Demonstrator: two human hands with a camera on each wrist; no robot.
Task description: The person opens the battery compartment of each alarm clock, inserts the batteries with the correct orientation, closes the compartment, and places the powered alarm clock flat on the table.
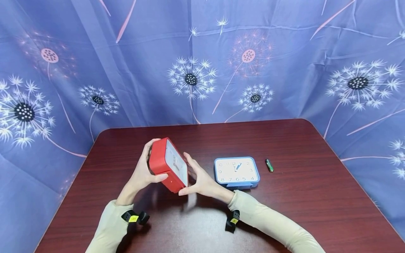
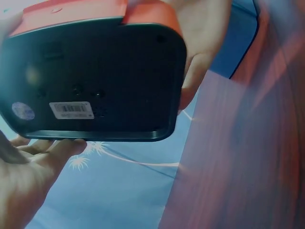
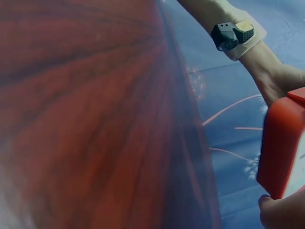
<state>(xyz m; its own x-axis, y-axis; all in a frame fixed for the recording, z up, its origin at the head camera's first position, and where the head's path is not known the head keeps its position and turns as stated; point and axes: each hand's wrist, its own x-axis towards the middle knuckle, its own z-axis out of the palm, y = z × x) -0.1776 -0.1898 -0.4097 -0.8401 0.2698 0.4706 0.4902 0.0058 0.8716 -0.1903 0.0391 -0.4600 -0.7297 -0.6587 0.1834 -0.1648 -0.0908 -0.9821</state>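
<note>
A red alarm clock (image 1: 159,158) is held up off the table, tilted, with its white face turned to the right. My left hand (image 1: 140,174) grips its left side, thumb along the lower edge. On the opposite side, my right hand (image 1: 204,181) holds the clock's right edge between thumb and fingers. The left wrist view shows the clock's black back (image 2: 133,67), with small knobs and a barcode label (image 2: 71,110). Only a red corner of the clock (image 3: 281,143) appears in the right wrist view, beside the right thumb.
A blue alarm clock (image 1: 237,169) sits on the dark red-brown table (image 1: 303,196), just right of my right hand. Farther right lies a green battery (image 1: 269,165). A blue dandelion-print curtain (image 1: 142,77) hangs behind the table and at its sides.
</note>
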